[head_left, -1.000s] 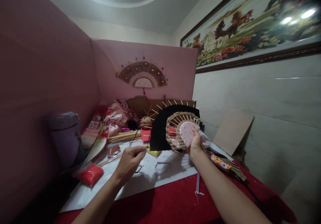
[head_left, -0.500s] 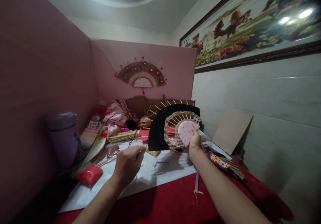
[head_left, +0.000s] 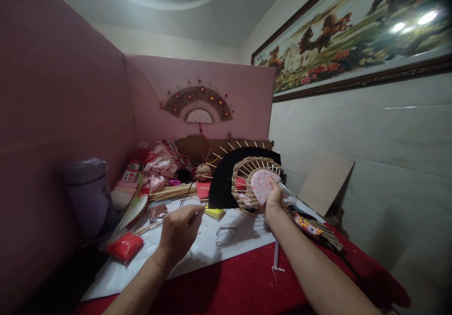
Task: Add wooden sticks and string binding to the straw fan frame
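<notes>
My right hand (head_left: 273,199) grips a handmade fan by its white, red-dotted padded centre (head_left: 262,183), thumb on the front. The fan has a woven straw braid band (head_left: 240,193), thin sticks spreading outward, and a wide black band (head_left: 222,178) with stick tips poking past its outer edge. My left hand (head_left: 181,225) is closed in a pinch at the fan's lower left corner. A thin black thread (head_left: 187,195) rises above its fingers; the pinched bit itself is mostly hidden.
A finished flowered fan (head_left: 199,105) hangs on the pink panel. Wooden sticks (head_left: 173,192), a red packet (head_left: 125,246), a yellow packet (head_left: 214,212) and a purple bin (head_left: 90,197) are around the white sheet (head_left: 201,258). A patterned handle (head_left: 307,223) lies at right.
Both hands keep almost the same pose. The view has shifted slightly, and the fan's lower left corner sits a little higher, showing more of the yellow packet.
</notes>
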